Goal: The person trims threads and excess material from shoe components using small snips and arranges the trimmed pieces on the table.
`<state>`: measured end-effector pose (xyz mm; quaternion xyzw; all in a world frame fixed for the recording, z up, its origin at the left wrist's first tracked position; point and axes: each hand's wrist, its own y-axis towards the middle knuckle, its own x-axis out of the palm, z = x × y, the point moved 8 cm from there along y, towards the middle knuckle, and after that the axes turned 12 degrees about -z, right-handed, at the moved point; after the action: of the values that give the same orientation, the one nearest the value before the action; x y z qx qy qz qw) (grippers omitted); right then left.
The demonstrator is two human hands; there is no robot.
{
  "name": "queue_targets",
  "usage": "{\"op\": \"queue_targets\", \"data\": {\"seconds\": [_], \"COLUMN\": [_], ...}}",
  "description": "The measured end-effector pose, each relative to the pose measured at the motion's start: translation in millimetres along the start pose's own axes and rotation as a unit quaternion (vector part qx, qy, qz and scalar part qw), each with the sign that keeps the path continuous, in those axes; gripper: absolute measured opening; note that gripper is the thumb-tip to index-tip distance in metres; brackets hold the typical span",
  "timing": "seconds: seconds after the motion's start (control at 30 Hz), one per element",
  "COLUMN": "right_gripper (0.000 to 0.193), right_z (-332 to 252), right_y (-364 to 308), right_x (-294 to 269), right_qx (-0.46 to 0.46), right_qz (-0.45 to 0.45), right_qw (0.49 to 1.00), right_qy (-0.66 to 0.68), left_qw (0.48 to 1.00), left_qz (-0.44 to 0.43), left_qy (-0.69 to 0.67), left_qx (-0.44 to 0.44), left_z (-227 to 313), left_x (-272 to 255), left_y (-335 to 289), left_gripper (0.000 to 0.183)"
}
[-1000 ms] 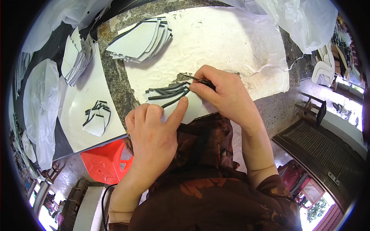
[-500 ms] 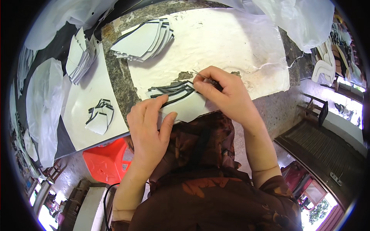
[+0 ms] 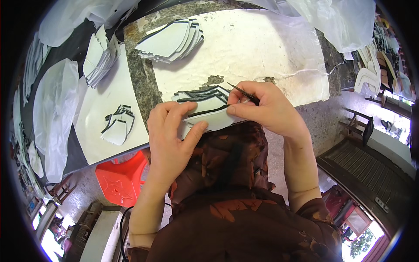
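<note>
A curved white piece with a black edge strip (image 3: 212, 118) lies at the front edge of the table. My left hand (image 3: 171, 131) grips its left end, thumb below and fingertips on the black strip. My right hand (image 3: 267, 105) has a slender dark pointed tool (image 3: 247, 94) across its fingers, tip up and to the left; its exact kind is not clear. The right thumb and fingertips touch the right end of the strip. Just beyond lie several overlapping black-edged pieces (image 3: 199, 94), partly hidden by my left fingers and the front piece.
Stacks of larger white pieces stand at the far left of the work sheet (image 3: 262, 48) and on the left side table (image 3: 101, 56). A small black-edged pile (image 3: 117, 126) lies there too. Plastic bags (image 3: 56, 118) hang around. A red stool (image 3: 120, 179) stands below left.
The front piece has swung flatter, its black strip now running nearly level between my hands. My right hand has moved slightly right and down to its end. The whole view has shifted slightly.
</note>
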<state>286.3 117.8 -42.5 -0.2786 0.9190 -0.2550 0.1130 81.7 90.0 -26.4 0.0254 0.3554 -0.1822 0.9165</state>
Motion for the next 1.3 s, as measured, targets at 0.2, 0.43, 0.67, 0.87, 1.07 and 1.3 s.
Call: {"op": "queue_targets", "data": {"seconds": [0.2, 0.43, 0.67, 0.87, 1.07, 1.3], "right_gripper": [0.011, 0.011, 0.012, 0.014, 0.011, 0.029], "right_z": [-6, -12, -9, -15, -18, -52], "right_y": [-7, -8, -5, -1, -5, -25], "right_x": [5, 9, 22, 33, 18, 18], "right_qx": [0.012, -0.007, -0.020, -0.050, -0.142, -0.226], "right_qz": [-0.021, -0.033, -0.094, -0.123, -0.092, 0.094], "right_qw": [0.999, 0.999, 0.992, 0.989, 0.985, 0.868], "right_qy": [0.039, 0.027, 0.083, 0.071, 0.034, -0.432], "left_qw": [0.993, 0.956, 0.905, 0.945, 0.866, 0.840], "left_qz": [-0.036, -0.158, -0.271, -0.236, -0.281, -0.242], "left_qy": [-0.107, -0.218, -0.307, -0.221, -0.365, -0.436], "left_qx": [-0.024, -0.119, -0.112, -0.046, -0.197, -0.214], "left_z": [0, -8, -3, 21, -7, -14], "left_x": [-12, -4, -4, -2, 15, 12], "left_y": [4, 2, -3, 16, 7, 4], "left_gripper": [0.021, 0.015, 0.015, 0.022, 0.021, 0.022]}}
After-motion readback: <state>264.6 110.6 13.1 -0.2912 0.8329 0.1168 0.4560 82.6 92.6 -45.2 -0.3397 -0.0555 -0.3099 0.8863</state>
